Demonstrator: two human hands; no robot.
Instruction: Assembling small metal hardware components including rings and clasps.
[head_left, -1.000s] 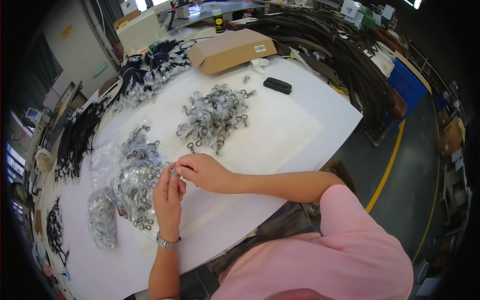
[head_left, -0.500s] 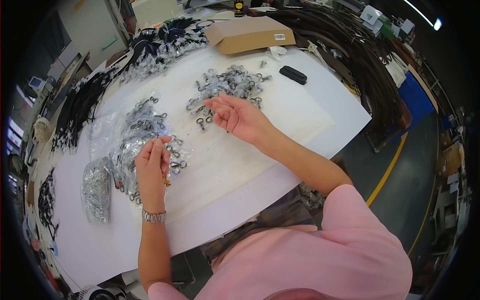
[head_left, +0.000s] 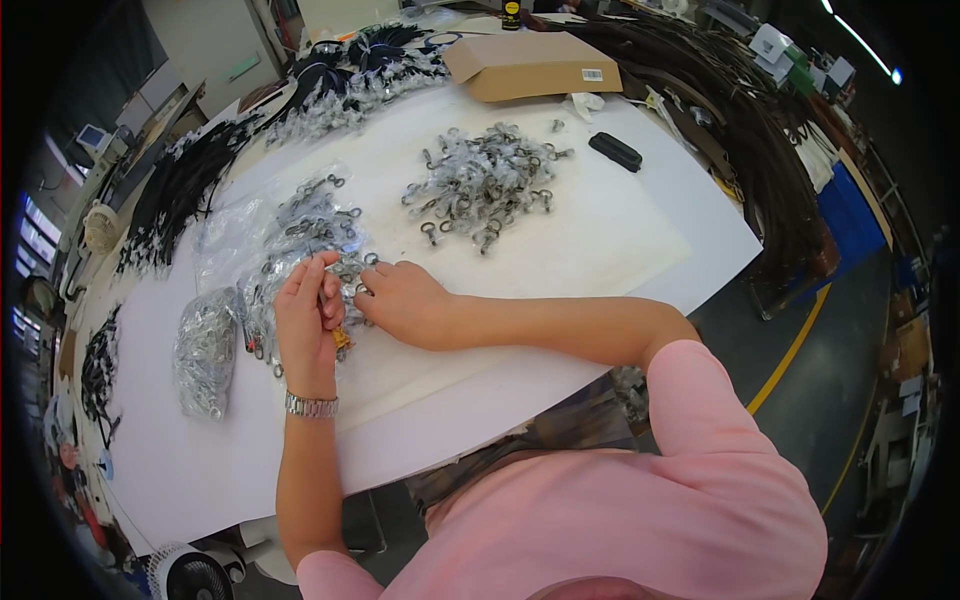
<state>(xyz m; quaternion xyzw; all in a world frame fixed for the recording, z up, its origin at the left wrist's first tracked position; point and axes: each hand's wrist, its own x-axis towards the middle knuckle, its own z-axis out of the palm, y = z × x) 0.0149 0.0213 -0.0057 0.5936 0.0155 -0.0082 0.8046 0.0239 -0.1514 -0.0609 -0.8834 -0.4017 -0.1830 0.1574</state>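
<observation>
My left hand [head_left: 305, 320] is closed around small metal clasps and a bit of brown material at the near edge of a pile of wrapped metal clasps [head_left: 300, 240]. My right hand [head_left: 400, 300] rests beside it on the white table [head_left: 600, 240], fingertips pinching a small clasp at that pile's edge. The two hands touch each other. A second heap of metal swivel clasps [head_left: 480, 185] lies farther back, out of reach of either hand. A silver watch [head_left: 310, 405] is on my left wrist.
A clear bag of metal parts [head_left: 205, 350] lies left of my hands. A cardboard box [head_left: 530, 65] and a black oblong object [head_left: 615, 152] sit at the far side. Black straps [head_left: 175, 190] are piled at the left and far edges, dark belts [head_left: 740, 130] at the right.
My right hand has come back from the far heap of clasps to the near pile, meeting my left hand. The left hand stayed at the near pile.
</observation>
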